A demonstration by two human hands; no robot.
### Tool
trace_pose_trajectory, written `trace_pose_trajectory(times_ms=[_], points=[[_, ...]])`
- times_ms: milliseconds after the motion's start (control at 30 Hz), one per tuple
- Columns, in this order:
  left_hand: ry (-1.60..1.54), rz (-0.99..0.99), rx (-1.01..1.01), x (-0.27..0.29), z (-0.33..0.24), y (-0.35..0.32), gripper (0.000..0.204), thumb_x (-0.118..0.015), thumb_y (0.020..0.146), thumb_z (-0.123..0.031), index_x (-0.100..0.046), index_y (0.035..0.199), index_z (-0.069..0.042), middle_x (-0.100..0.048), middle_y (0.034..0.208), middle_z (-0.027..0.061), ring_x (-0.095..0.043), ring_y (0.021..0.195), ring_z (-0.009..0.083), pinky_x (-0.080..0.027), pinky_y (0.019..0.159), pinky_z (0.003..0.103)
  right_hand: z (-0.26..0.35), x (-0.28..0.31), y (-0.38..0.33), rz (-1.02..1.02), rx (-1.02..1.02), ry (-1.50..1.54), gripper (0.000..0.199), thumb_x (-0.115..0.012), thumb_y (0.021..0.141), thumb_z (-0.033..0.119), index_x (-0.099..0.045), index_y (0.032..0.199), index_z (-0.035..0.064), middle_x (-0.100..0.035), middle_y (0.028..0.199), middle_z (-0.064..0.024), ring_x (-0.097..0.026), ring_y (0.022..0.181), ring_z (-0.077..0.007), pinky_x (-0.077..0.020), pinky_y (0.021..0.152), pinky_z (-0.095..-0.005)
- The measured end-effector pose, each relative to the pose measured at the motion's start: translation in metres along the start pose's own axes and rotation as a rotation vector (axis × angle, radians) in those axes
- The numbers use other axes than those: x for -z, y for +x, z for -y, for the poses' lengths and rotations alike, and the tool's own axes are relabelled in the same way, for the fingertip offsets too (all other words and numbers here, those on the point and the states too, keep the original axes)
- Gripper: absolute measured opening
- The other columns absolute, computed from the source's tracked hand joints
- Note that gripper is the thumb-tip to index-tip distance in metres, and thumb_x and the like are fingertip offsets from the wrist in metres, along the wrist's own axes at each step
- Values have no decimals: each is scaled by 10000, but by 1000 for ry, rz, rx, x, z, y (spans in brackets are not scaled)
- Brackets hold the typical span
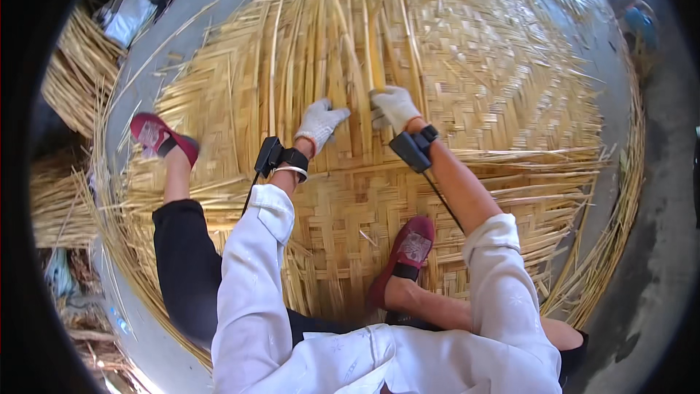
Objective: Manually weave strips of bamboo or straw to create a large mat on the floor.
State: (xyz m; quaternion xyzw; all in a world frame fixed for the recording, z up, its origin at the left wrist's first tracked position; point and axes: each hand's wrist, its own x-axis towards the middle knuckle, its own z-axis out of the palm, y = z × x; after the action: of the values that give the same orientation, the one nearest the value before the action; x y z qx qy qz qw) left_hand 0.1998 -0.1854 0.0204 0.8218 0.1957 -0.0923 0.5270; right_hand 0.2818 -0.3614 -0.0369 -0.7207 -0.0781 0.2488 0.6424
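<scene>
Head view, looking down: a person sits on a large woven bamboo mat spread over a grey concrete floor. Both hands wear white work gloves, and each wrist carries a black strapped device.

The left hand lies palm down on the mat, fingers spread wide and flat on the loose upright strips, holding nothing.

The right hand is just beside it, to its right, fingers curled round the lower end of a long yellow bamboo strip. The strip runs up and away from the hand across the unwoven part of the mat.

White sleeves cover the upper arms. A foot in a red sandal rests on the woven part below the right arm; another red-sandalled foot rests near the mat's left edge. Bundles of loose bamboo strips lie beyond the mat at left.
</scene>
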Motion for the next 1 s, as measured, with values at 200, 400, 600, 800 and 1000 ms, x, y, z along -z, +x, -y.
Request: trace_pose_trajectory(times_ms=[200,400,600,800,1000], points=[[-139,-62,-111,5,27,-16,243,-662,790,-256,-590,853,-33,-505,662,-26,-429,535,53,-353,437,219,37,-33,-8,45,-175,-114,260,-592,780,254,-649,771,0,-576,591,-68,-580,517,-169,-474,460,-302],[2,-175,-127,-4,44,-11,250,-680,769,-226,-600,892,-24,-514,629,-12,-458,531,80,-370,447,244,41,-25,-25,168,-200,75,141,-574,769,162,-597,752,24,-520,511,-43,-489,393,-136,-379,364,-266],[170,-558,-589,-30,31,-22,194,-607,795,-123,-618,954,-11,-631,867,156,-602,841,257,-461,771,322,83,-14,-60,195,-115,86,176,-553,799,175,-590,841,8,-496,550,8,-444,419,-77,-319,394,-219],[0,-91,-301,-19,25,-25,351,-559,854,-276,-608,1041,16,-631,1025,152,-581,999,242,-422,882,300,93,46,-50,-201,-9,238,233,-535,824,169,-616,980,16,-643,756,-85,-577,556,-114,-457,488,-236],[-20,-88,-333,-37,27,-17,413,-561,857,-332,-580,999,56,-627,914,99,-551,878,151,-429,810,269,22,69,-41,-114,-297,-225,304,-563,843,260,-605,1003,4,-646,841,-82,-624,691,-164,-505,501,-288]])
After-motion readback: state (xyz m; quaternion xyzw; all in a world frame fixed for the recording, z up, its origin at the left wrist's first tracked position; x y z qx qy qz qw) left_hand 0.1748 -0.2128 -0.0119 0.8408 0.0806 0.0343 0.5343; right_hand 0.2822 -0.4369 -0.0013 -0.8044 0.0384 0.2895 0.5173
